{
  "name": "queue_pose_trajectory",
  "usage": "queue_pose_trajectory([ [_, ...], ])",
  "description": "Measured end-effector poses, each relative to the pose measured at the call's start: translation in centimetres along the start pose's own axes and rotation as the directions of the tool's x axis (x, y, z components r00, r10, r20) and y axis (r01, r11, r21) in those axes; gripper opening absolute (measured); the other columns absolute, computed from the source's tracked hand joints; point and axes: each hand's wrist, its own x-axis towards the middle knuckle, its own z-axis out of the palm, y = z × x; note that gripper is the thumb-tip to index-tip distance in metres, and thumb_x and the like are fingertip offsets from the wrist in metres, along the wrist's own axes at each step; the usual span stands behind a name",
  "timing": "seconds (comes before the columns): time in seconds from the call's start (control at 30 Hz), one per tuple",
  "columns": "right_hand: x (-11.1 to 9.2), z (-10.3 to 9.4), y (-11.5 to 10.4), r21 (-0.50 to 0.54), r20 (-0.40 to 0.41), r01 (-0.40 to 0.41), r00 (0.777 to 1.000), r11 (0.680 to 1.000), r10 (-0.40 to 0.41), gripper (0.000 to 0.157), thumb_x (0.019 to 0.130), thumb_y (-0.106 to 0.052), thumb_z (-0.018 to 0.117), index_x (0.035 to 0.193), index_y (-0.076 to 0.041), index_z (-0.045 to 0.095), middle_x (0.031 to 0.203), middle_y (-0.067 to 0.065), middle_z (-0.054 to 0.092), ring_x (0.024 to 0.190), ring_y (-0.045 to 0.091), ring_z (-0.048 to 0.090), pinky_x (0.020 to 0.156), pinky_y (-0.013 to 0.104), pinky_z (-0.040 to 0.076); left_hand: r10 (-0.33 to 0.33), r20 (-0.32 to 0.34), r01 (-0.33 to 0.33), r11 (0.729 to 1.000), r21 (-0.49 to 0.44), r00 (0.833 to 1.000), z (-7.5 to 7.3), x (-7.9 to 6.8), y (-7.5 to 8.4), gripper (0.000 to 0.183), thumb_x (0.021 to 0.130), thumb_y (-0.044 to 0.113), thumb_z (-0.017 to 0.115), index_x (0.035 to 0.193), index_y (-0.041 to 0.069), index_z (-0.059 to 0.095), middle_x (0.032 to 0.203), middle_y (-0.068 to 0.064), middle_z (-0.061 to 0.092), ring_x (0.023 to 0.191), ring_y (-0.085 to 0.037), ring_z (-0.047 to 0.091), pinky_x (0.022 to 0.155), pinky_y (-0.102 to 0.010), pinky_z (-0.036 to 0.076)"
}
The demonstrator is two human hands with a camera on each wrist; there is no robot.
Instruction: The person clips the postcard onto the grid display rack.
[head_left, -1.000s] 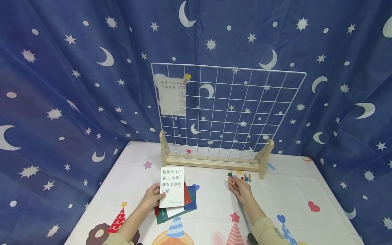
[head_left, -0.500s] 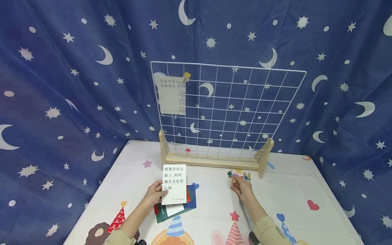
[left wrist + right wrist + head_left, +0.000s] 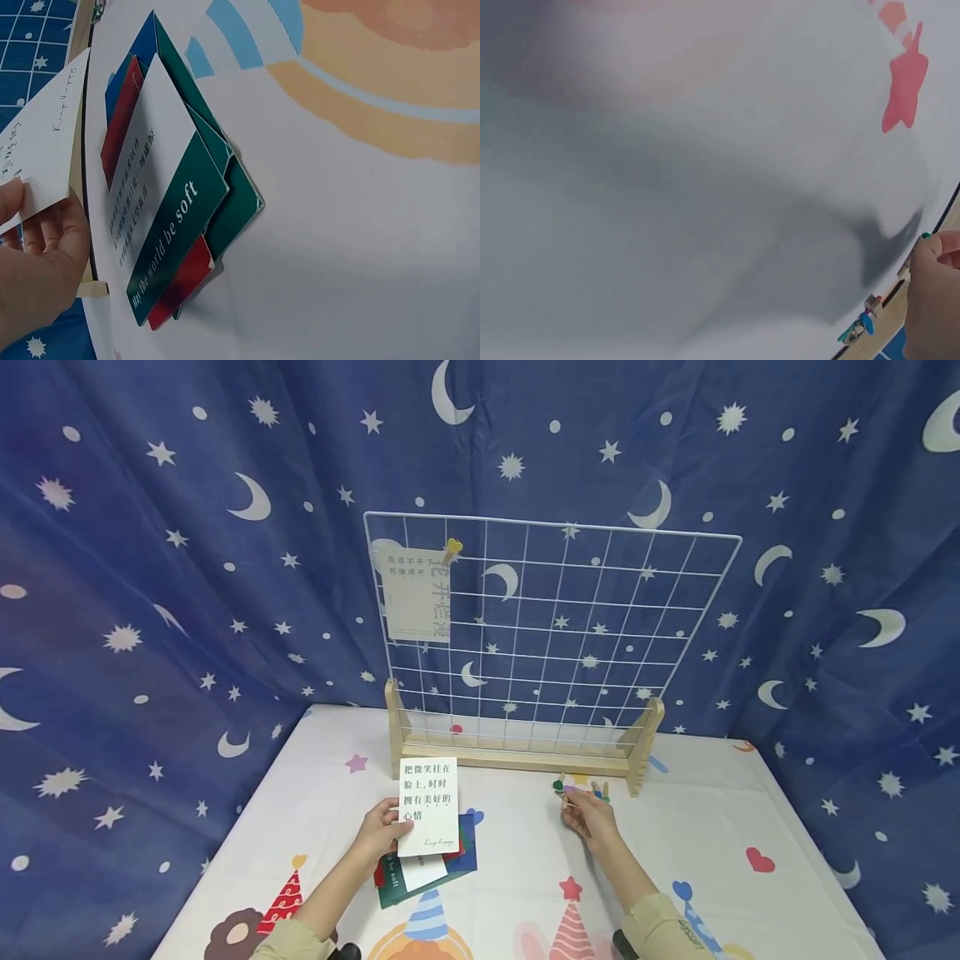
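Observation:
My left hand holds an upright white card with black Chinese writing, thumb on its front and fingers behind. Below it, a loose pile of cards in green, red, white and blue lies on the table. Over at the right, my right hand pinches a small wooden clothespin between thumb and fingertips; the fingers partly hide it. Several more small clothespins with coloured decorations lie on the cloth just beyond that hand.
Behind the hands stands a white wire grid in a wooden base. A pale printed card hangs at its upper left from a clothespin with a yellow heart. A blue star-and-moon curtain closes off the back and sides.
My left hand has lifted the white card slightly up and to the right, away from the pile. The right hand stays beside the clothespins, its fingers shifting slightly on the one it pinches.

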Motion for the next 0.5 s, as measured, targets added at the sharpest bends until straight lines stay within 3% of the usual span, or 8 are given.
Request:
queue_pose_trajectory([
  [0.23, -0.4, 0.27, -0.59, -0.012, 0.033, 0.026, 0.999, 1.0, -0.026, 0.029, 0.09, -0.018, 0.063, 0.11, 0.002, 0.059, 0.073, -0.008, 0.065, 0.066, 0.003, 0.061, 0.06, 0.011, 0.05, 0.015, 0.012, -0.016, 1.0, 0.016, 1.0, 0.23, -0.15, 0.55, 0.04, 0.088, -0.002, 0.057, 0.126, -0.004, 0.046, 0.112, -0.02, 0.064, 0.079, -0.014, 0.063, 0.066, -0.031, 0.054],
  [0.5, -0.97, 0.23, -0.7, -0.144, 0.053, 0.028, 0.998, 0.989, -0.021, 0.012, 0.089, -0.012, 0.062, 0.098, -0.006, 0.065, 0.07, -0.011, 0.064, 0.066, 0.004, 0.058, 0.052, 0.011, 0.042, 0.04, 0.006, -0.04, 0.999, 0.009, 0.999, 0.64, 0.09, 1.04, 0.037, 0.087, -0.002, 0.057, 0.123, -0.003, 0.047, 0.111, -0.02, 0.064, 0.078, -0.013, 0.064, 0.066, -0.031, 0.054],
])
